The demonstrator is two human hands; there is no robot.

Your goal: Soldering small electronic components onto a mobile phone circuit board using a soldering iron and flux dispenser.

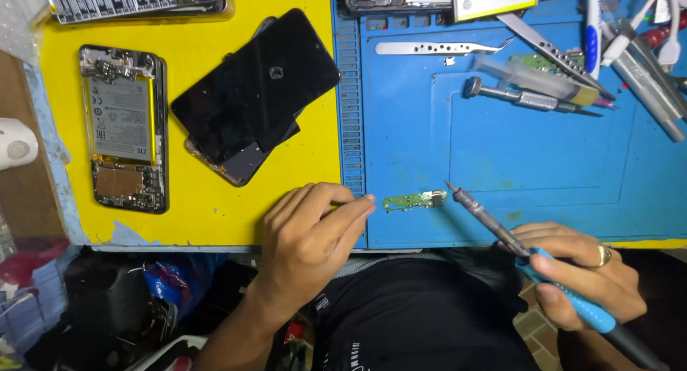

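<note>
Left hand (311, 235): fingers curled together, fingertips pressing at the left end of the small green circuit board (413, 200).
Right hand (583, 274): pinches a blue-handled soldering iron (533, 260), tip just beside the board's right end.
Board: lies on the blue work mat (529, 156), near its front edge.
Around: opened phone (125, 128), black screen panel (254, 92), steel tweezers (436, 48), screwdriver (526, 98).
Surface: yellow tabletop (207, 199).

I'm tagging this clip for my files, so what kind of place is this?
Most likely a phone repair bench. The right hand holds a soldering iron by a small green circuit board on a blue work mat, and an opened phone lies nearby.
</note>
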